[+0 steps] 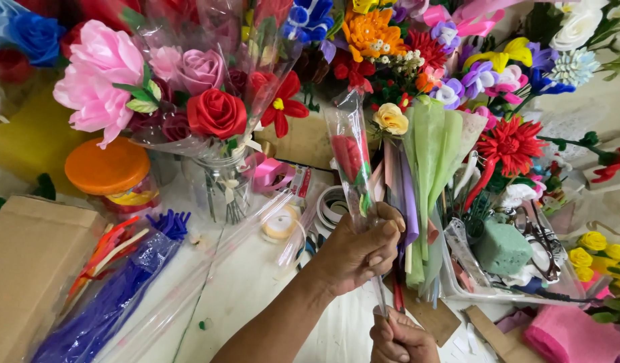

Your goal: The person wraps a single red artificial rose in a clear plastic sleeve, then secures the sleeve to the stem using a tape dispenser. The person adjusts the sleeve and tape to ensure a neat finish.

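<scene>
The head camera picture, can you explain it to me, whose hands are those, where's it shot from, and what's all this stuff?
This is one picture from a camera worn on a person's head, looking down at their own two bare hands over a crowded craft table. The left hand grips a single red artificial rose in a clear plastic sleeve, held upright. The right hand, at the bottom edge, pinches the lower end of its stem. Around them lie a glass jar of pink and red fabric roses, an orange-lidded plastic tub, a bag of purple pipe cleaners, a green foam block and a brown cardboard box.
</scene>
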